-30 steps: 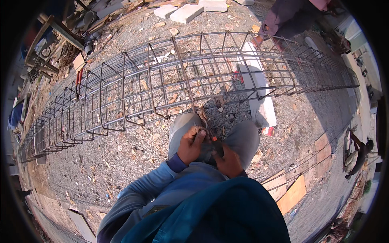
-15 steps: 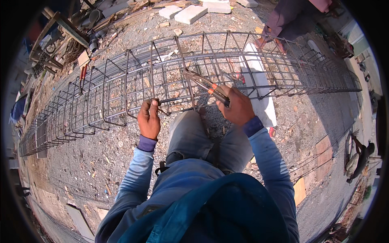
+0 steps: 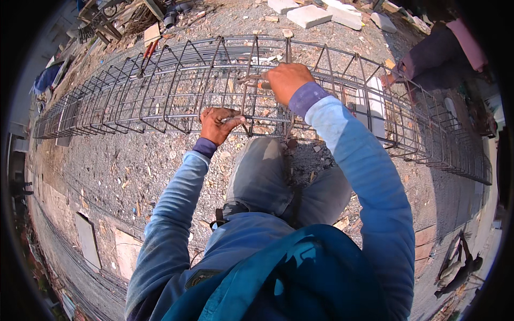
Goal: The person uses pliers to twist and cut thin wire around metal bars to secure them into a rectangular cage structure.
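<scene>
Head: right fingers grip pliers; left fingers (grasp unclear) at open cage edge.

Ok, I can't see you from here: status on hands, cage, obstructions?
Right hand grips pliers over the cage. Left hand at cage's near side, hold unclear. Cage runs left to right in front. Nothing seen blocking either hand.
</scene>
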### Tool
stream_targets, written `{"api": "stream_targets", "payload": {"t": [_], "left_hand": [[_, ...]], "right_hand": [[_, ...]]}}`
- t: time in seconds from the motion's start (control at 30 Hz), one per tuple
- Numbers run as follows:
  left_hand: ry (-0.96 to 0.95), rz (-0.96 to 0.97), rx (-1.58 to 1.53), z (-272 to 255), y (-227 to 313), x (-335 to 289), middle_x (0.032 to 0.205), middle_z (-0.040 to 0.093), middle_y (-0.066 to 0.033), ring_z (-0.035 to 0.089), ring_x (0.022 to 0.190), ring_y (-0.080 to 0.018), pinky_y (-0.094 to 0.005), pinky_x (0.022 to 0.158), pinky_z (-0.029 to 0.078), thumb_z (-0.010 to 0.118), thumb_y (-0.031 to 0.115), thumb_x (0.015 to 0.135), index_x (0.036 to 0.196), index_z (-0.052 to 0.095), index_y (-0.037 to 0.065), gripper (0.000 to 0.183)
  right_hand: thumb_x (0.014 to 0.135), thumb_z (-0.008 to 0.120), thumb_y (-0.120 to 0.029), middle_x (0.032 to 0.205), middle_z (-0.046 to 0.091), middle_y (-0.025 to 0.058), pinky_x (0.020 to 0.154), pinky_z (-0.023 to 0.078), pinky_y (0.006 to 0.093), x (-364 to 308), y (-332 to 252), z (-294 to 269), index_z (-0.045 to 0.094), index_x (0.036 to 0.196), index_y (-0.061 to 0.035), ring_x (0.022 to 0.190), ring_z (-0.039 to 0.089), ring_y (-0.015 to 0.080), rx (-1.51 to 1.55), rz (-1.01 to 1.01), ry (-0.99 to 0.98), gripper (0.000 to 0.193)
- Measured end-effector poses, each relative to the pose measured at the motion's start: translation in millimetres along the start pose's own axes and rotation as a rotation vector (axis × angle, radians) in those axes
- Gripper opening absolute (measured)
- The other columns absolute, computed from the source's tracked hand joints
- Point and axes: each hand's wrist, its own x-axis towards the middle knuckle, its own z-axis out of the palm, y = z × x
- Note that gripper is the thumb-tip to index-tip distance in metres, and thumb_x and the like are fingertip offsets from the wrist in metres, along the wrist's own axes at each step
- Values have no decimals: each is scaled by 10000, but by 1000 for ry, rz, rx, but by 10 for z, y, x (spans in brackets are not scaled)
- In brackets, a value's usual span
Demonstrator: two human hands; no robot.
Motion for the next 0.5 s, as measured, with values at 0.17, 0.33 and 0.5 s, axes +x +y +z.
{"api": "stream_targets", "payload": {"t": [0.17, 0.33, 0.5], "left_hand": [[0, -81, 54, 41, -55, 51, 745, 666, 9, 580, 888, -179, -409, 977, 241, 687, 450, 786, 777, 741, 161, 295], [-193, -16, 133, 10, -64, 78, 996, 681, -48, 535, 1073, -210, -445, 1016, 193, 594, 401, 874, 925, 738, 132, 309], [-287, -71, 170, -71, 10, 87, 1003, 681, -39, 541, 1033, -224, -423, 1018, 210, 529, 416, 913, 1040, 702, 131, 356]], "right_hand": [[792, 599, -65, 864, 644, 99, 745, 524, 412, -34, -73, -80, 594, 1183, -175, 836, 648, 264, 138, -61, 425, 406], [782, 582, -35, 868, 655, 124, 754, 521, 423, 25, 196, 143, 583, 1206, -181, 861, 645, 291, 50, -27, 64, 449], [785, 625, -85, 1051, 667, 88, 820, 517, 384, 22, 361, 36, 612, 1180, -154, 975, 638, 257, 95, -63, 40, 401]]}}
